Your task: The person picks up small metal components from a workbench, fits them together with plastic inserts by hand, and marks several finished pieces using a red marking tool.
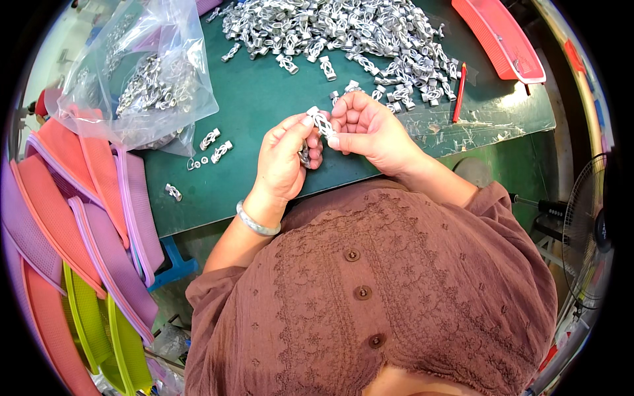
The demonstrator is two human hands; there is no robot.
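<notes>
A small white-and-grey looped piece (322, 123) is held between my two hands over the near part of the green table (257, 99). My left hand (282, 153) pinches its upper end between thumb and fingers. Shiny metal bits (304, 156) show in the curled fingers of that hand, partly hidden. My right hand (370, 129) grips the lower end with thumb and bent fingers. Beyond the hands lies a large heap of similar pieces (330, 30). A few loose ones (221, 152) and several small rings (197, 163) rest left of my left hand.
A clear plastic bag (158, 112) of small metal parts lies at the far left. Stacked red, purple and green baskets (99, 237) stand beside the table. A red pen (459, 92) and a red basket (496, 39) are at the right; a fan (584, 231) stands beyond the table's right end.
</notes>
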